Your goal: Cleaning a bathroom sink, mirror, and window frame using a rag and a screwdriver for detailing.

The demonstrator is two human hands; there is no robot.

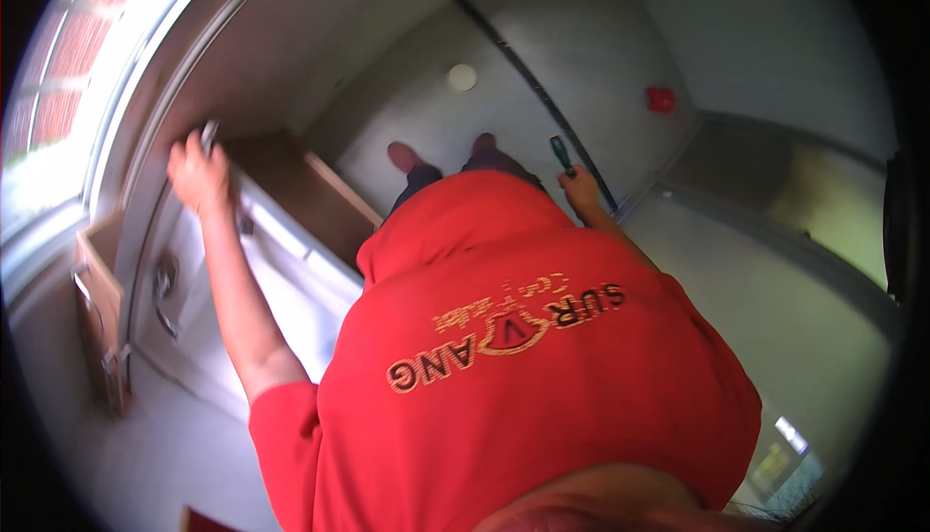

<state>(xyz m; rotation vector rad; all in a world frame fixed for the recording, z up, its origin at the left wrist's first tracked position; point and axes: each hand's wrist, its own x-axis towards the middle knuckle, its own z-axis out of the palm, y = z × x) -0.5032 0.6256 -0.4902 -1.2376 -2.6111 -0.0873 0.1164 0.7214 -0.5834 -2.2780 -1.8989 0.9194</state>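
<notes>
My left hand (201, 178) reaches out to the left with its fingers closed round a small grey metallic piece (209, 135). What kind of piece it is, I cannot make out. It is close to the edge of a brown wooden unit (300, 183) with a pale inner side. Lower down on the right, my right hand (581, 191) grips a dark green handle (560, 152), which looks like that of a screwdriver. The rest of that tool is hidden or blurred.
A bright window (77, 77) fills the upper left. Below it a wooden front with a metal handle (95, 314) juts out. On the grey floor lie a dark strip (528, 77), a pale round disc (462, 78) and a red object (660, 99). A low ledge (756, 164) runs along the right.
</notes>
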